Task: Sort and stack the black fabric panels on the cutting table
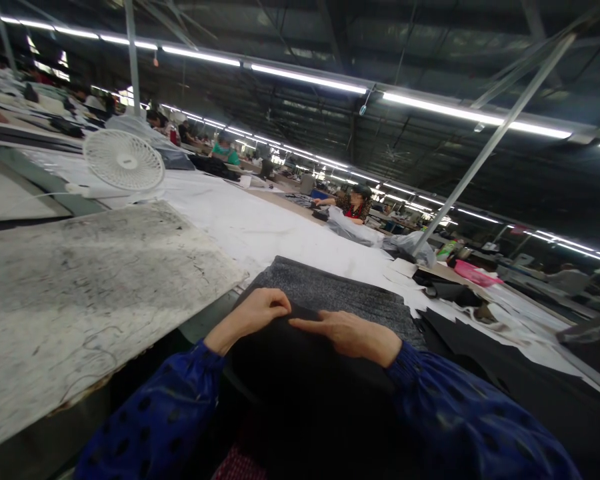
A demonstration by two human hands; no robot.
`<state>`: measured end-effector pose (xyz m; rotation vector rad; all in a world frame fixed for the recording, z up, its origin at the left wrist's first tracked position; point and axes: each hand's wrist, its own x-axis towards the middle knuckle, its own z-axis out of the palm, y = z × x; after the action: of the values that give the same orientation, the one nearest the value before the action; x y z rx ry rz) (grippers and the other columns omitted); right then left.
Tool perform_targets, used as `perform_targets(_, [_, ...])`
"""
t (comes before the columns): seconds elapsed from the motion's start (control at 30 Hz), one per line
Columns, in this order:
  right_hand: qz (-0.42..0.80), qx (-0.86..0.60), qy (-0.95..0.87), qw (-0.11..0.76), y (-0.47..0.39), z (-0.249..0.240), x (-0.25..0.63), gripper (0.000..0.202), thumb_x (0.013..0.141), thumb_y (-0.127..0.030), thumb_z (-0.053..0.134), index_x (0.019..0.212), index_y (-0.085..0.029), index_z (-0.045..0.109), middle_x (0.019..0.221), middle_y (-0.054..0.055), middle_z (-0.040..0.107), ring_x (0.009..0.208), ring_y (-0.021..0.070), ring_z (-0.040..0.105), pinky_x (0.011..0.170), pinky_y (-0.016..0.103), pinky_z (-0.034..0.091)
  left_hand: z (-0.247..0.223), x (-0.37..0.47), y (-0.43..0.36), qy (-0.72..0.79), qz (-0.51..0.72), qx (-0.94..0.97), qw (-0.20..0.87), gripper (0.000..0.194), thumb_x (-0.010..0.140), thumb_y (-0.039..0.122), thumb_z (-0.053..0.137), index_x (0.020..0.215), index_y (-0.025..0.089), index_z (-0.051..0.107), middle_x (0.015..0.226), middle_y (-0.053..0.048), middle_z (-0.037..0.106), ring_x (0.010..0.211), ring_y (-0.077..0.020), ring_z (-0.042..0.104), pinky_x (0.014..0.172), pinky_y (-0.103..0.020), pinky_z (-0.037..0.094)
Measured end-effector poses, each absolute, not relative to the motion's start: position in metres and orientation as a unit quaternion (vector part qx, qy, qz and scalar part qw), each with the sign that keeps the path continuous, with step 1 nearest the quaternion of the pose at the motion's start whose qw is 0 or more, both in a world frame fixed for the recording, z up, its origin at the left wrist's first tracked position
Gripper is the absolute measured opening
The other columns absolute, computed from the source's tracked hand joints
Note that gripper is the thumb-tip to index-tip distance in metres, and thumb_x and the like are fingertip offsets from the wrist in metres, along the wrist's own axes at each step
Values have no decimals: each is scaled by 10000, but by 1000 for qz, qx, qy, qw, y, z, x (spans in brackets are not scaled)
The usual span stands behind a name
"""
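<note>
A piece of black fabric [300, 360] hangs over the near edge of the table toward my body. My left hand [255, 313] is closed, its thumb and forefinger pinching the fabric's upper edge. Just to the right, my right hand [353, 332] grips the same edge, with the forefinger stretched along it toward the left hand; its other fingers are partly hidden. Beyond both hands lies a stack of dark grey speckled fabric pieces [340, 287]. Blue dotted sleeves cover both forearms.
A stained pale board [80, 287] is at the left, with a white fan [124, 160] behind it. White sheeting [280, 230] covers the long table. Black fabric [520, 373] and a pink basin [477, 273] are at the right. A co-worker [355, 203] sits across the table.
</note>
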<state>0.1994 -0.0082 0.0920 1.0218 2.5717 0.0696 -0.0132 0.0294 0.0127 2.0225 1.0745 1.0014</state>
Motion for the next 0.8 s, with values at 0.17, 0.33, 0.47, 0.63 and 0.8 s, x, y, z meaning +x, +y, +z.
perform_targets(0.17, [16, 329, 928, 176, -7, 101, 197, 790, 801, -6, 399, 1454, -415, 223, 1009, 45, 535, 784, 140, 558, 726, 275, 437, 19, -11, 26, 418, 363, 776, 303, 171, 719, 217, 510, 752, 163, 668, 786, -23, 673, 763, -166, 602, 726, -268, 451])
perform_targets(0.33, [-89, 337, 935, 64, -6, 109, 238, 569, 842, -55, 399, 1374, -257, 425, 1046, 40, 590, 921, 143, 563, 825, 269, 449, 24, -8, 20, 425, 361, 768, 315, 200, 771, 288, 520, 781, 172, 682, 804, -23, 665, 778, -166, 594, 712, -263, 446])
perform_targets(0.47, [-88, 428, 897, 72, -17, 108, 284, 343, 874, -206, 484, 1206, -186, 567, 1085, 82, 605, 951, 187, 586, 843, 312, 460, 20, -5, 20, 409, 356, 779, 314, 142, 703, 305, 631, 734, 167, 652, 776, -3, 592, 698, -137, 547, 621, -239, 415])
perform_targets(0.63, [-133, 514, 845, 64, -32, 116, 321, 326, 828, -315, 584, 1111, -158, 618, 1050, 83, 641, 965, 214, 589, 859, 315, 451, 15, -3, 22, 374, 350, 797, 320, 106, 701, 265, 626, 703, 165, 591, 775, 9, 538, 696, -120, 501, 616, -223, 393])
perform_targets(0.8, [-174, 503, 845, 54, -40, 139, 346, 242, 903, -307, 453, 928, -154, 638, 845, 32, 628, 754, 156, 563, 683, 255, 428, 15, -2, 21, 387, 351, 783, 338, 178, 746, 334, 585, 697, 170, 538, 706, 29, 500, 656, -122, 453, 597, -232, 353])
